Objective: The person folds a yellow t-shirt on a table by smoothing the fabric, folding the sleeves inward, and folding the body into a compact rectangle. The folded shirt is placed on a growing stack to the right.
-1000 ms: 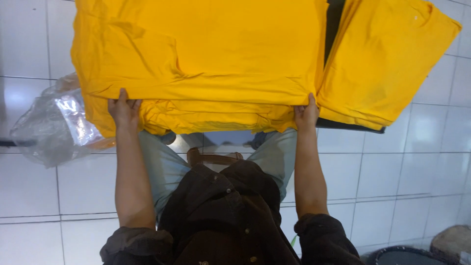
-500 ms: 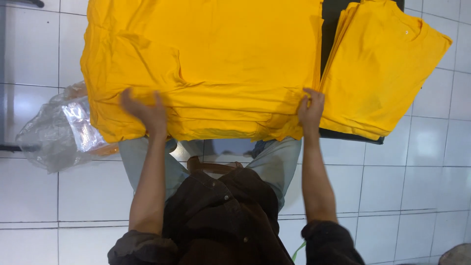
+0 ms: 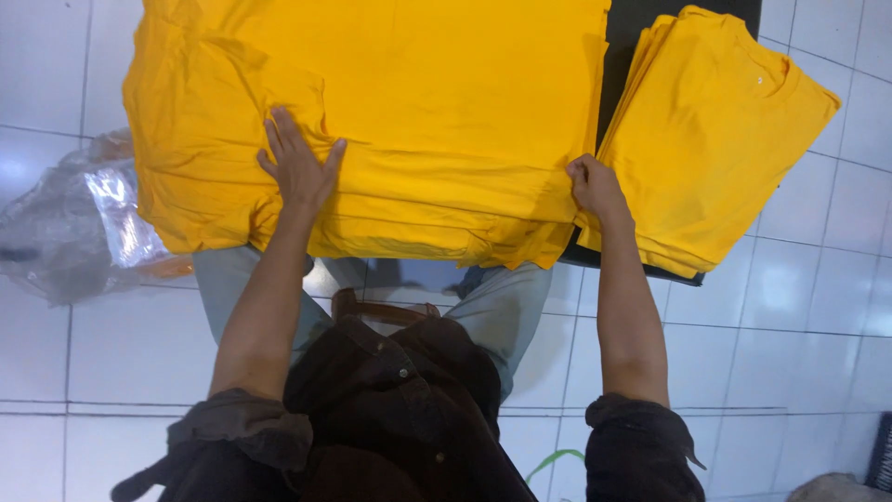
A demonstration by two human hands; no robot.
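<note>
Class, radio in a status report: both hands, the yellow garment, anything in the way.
Left hand flat, fingers spread, on the spread yellow garment. Right hand closed, pinching its right edge. Folded yellow stack alongside right; crumpled plastic bag left, apart.

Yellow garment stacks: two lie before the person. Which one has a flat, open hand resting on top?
The larger stack, on the person's lap. The left hand lies spread flat on it, while the smaller folded stack to its right has no hand on top.

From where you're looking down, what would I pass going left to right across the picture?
Crumpled clear plastic bag → left hand, flat on the big yellow cloth pile → right hand, at that pile's right edge → folded yellow shirt stack.
</note>
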